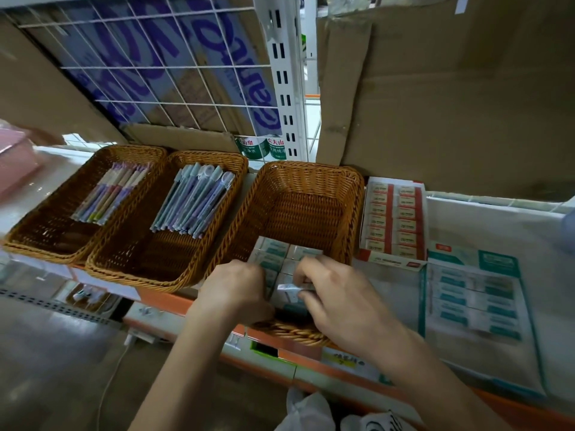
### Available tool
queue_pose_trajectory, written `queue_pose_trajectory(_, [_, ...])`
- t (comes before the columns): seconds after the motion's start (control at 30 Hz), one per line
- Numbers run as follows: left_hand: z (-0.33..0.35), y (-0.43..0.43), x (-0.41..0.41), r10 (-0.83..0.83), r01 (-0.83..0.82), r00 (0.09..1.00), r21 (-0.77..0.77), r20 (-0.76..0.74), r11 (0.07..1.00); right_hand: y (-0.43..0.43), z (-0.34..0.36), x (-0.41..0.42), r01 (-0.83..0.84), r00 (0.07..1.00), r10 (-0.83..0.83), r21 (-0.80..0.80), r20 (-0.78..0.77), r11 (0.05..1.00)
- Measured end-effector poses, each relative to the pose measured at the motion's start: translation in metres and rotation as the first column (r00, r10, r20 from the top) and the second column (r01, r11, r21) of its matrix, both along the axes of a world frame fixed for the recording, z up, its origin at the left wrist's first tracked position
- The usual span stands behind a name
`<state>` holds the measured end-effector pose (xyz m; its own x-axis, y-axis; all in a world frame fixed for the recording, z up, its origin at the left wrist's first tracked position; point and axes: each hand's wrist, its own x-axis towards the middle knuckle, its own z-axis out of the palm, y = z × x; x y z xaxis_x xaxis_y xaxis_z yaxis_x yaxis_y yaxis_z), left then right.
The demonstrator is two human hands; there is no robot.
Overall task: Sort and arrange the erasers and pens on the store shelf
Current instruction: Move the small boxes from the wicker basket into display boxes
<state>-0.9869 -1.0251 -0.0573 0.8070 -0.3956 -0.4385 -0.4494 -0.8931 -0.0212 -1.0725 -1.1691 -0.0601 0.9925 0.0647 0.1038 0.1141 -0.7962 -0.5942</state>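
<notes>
Three wicker baskets stand side by side on the shelf. The left basket (53, 213) holds pastel pens (110, 191). Blue-grey pens (194, 202) lie in the middle basket (161, 259). The right basket (298, 194) has white and teal erasers (281, 251) packed in rows at its near end. My left hand (235, 289) rests with curled fingers on the left edge of the eraser rows. My right hand (339, 293) pinches one eraser (291, 289) just above the rows. The nearest erasers are hidden under both hands.
A red and white display box of erasers (393, 219) stands right of the baskets. A teal display box of erasers (473, 290) lies nearer the shelf edge. Cardboard boxes (451, 104) and a wire grid (155, 66) back the shelf. A pink box (15, 163) sits far left.
</notes>
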Motion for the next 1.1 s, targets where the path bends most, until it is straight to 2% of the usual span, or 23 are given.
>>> queue_pose_trajectory(0.13, [0.007,0.001,-0.004,-0.011,0.009,1.0,-0.089,-0.022,0.996,-0.001,-0.002,-0.001,0.012,1.0,-0.012,-0.006,0.02,1.0])
queue_pose_trajectory(0.27, [0.026,-0.004,-0.01,0.095,-0.095,0.995,-0.375,-0.017,0.922,-0.012,0.0,-0.001,0.073,0.996,-0.077,0.077,0.049,0.994])
queue_pose_trajectory(0.37, [0.032,-0.013,-0.011,0.155,-0.108,0.987,-0.539,0.043,0.835,-0.029,0.004,-0.005,0.141,0.988,-0.15,0.223,0.022,0.965])
queue_pose_trajectory(0.43, [0.031,-0.023,-0.014,0.135,-0.12,0.991,-0.606,-0.021,0.787,-0.042,0.005,-0.012,0.192,0.981,-0.196,0.237,-0.008,0.952])
queue_pose_trajectory(0.53, [0.028,-0.045,-0.024,-0.004,-0.083,0.992,-0.676,-0.126,0.733,-0.068,0.003,-0.028,0.294,0.956,-0.288,0.239,-0.06,0.925])
queue_pose_trajectory(0.63, [0.023,-0.074,-0.036,-0.204,0.105,0.976,-0.655,-0.076,0.748,-0.091,0.0,-0.048,0.39,0.921,-0.378,0.224,-0.098,0.893])
queue_pose_trajectory(0.77, [0.005,-0.115,-0.052,-0.309,0.233,0.95,-0.566,-0.039,0.791,-0.118,-0.006,-0.077,0.516,0.857,-0.496,0.222,-0.143,0.828])
queue_pose_trajectory(0.9, [-0.009,-0.145,-0.066,-0.471,0.427,0.88,-0.546,0.067,0.721,-0.142,-0.024,-0.102,0.605,0.79,-0.596,0.025,-0.142,0.796])
queue_pose_trajectory(1.1, [-0.024,-0.175,-0.084,-0.533,0.494,0.844,-0.462,0.052,0.737,-0.155,-0.038,-0.127,0.534,0.802,-0.568,-0.207,-0.183,0.82])
